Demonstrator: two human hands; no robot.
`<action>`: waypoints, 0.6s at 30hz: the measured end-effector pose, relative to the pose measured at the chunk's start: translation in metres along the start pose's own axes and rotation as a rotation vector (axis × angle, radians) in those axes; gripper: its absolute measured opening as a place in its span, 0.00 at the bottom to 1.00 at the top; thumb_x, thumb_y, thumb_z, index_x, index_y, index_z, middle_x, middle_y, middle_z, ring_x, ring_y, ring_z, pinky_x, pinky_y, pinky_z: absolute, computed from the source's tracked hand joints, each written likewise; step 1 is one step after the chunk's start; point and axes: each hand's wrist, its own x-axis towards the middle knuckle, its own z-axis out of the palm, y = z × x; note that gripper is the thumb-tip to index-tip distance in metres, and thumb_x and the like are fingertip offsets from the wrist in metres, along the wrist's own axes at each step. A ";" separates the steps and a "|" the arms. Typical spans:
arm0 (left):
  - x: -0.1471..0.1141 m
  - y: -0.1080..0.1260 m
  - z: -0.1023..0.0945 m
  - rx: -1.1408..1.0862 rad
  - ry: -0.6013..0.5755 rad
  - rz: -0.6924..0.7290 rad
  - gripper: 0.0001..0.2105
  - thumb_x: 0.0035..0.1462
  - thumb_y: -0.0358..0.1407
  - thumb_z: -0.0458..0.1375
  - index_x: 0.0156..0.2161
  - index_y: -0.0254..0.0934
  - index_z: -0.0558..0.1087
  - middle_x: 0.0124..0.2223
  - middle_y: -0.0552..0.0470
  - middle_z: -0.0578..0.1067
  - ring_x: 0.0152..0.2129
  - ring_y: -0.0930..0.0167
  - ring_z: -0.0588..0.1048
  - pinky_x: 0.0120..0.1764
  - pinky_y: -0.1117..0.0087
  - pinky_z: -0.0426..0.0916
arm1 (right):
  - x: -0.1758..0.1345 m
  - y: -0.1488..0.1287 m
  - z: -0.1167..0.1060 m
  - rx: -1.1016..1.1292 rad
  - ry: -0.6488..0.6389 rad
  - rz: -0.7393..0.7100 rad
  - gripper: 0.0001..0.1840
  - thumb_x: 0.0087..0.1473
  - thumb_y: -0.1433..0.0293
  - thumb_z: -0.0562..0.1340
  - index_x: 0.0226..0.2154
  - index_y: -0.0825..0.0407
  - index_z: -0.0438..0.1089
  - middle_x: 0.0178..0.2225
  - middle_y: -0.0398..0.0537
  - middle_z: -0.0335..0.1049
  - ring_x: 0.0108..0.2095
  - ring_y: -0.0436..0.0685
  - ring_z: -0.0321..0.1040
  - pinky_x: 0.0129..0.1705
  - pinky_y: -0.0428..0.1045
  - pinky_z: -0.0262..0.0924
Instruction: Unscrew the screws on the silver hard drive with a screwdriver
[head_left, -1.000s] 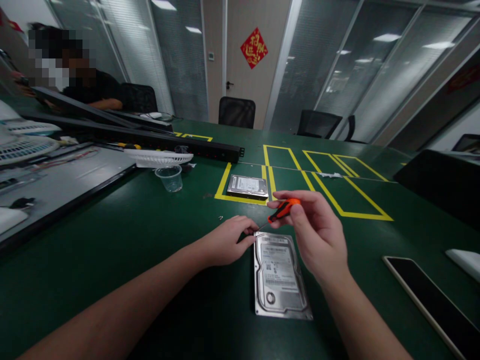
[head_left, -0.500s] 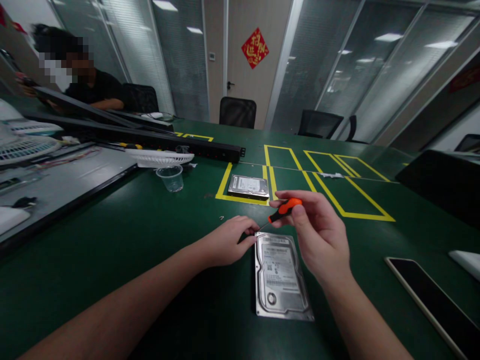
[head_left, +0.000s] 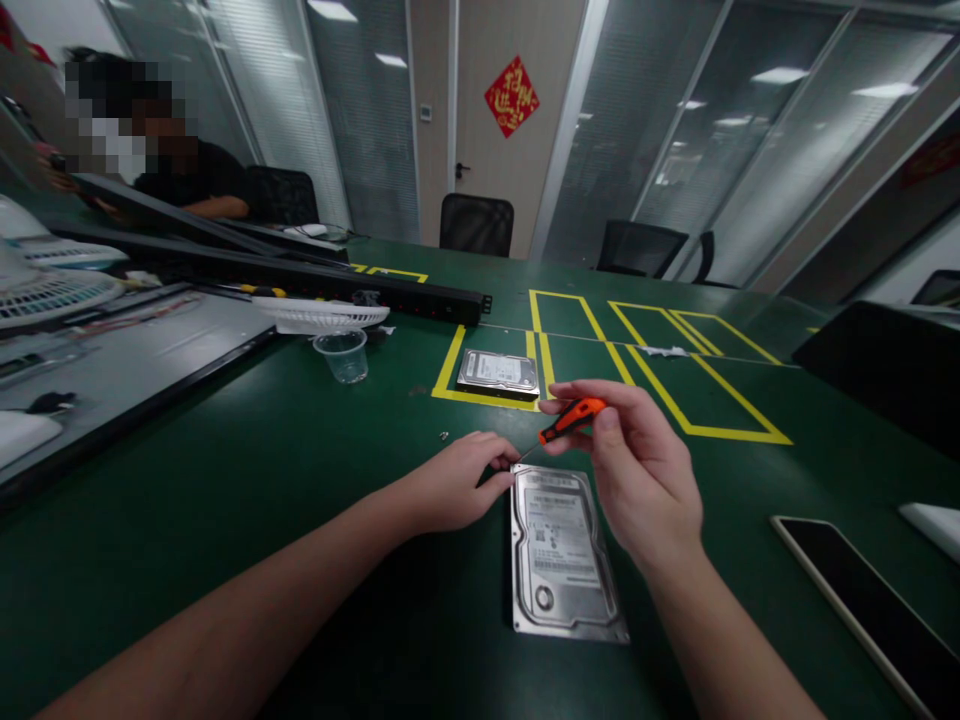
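A silver hard drive (head_left: 562,545) lies label up on the green table. My left hand (head_left: 469,480) is closed at its far left corner, thumb against the side edge and curled fingers by the tip of the tool. An orange and black screwdriver (head_left: 571,420) is gripped in my right hand (head_left: 649,465). Its thin shaft slants down to the left, and the tip meets that same corner; any screw there is too small to see. Beyond my hands, a second hard drive (head_left: 499,372) rests inside a yellow taped box. Tiny screws (head_left: 444,435) lie left of it.
A clear plastic cup (head_left: 345,357) stands left, near a white slotted cover (head_left: 322,315) and a long black bar (head_left: 420,300). A large panel (head_left: 172,350) takes up the left side. At right lies a phone (head_left: 862,610). Another person (head_left: 202,175) sits far left.
The screwdriver handle and the fingers of my right hand have turned slightly. My left hand and the hard drive keep their places.
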 end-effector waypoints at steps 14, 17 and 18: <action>0.000 0.002 -0.002 -0.003 -0.010 -0.003 0.08 0.68 0.33 0.59 0.49 0.37 0.76 0.46 0.46 0.78 0.45 0.62 0.76 0.49 0.60 0.71 | 0.000 0.000 0.001 -0.008 0.007 0.010 0.13 0.71 0.65 0.58 0.53 0.46 0.75 0.54 0.52 0.76 0.52 0.60 0.79 0.40 0.52 0.80; 0.000 0.002 -0.002 -0.008 -0.006 0.003 0.08 0.68 0.33 0.58 0.50 0.37 0.76 0.46 0.46 0.78 0.46 0.62 0.76 0.49 0.60 0.71 | 0.001 -0.003 0.001 -0.027 0.037 0.002 0.09 0.69 0.66 0.62 0.49 0.47 0.74 0.53 0.53 0.77 0.49 0.59 0.80 0.38 0.51 0.80; 0.000 0.001 -0.001 -0.011 -0.005 0.004 0.09 0.68 0.33 0.58 0.50 0.37 0.76 0.47 0.46 0.78 0.46 0.62 0.76 0.50 0.60 0.71 | 0.001 -0.003 0.001 -0.027 0.048 -0.002 0.08 0.67 0.66 0.64 0.48 0.48 0.73 0.53 0.52 0.77 0.48 0.59 0.80 0.37 0.50 0.80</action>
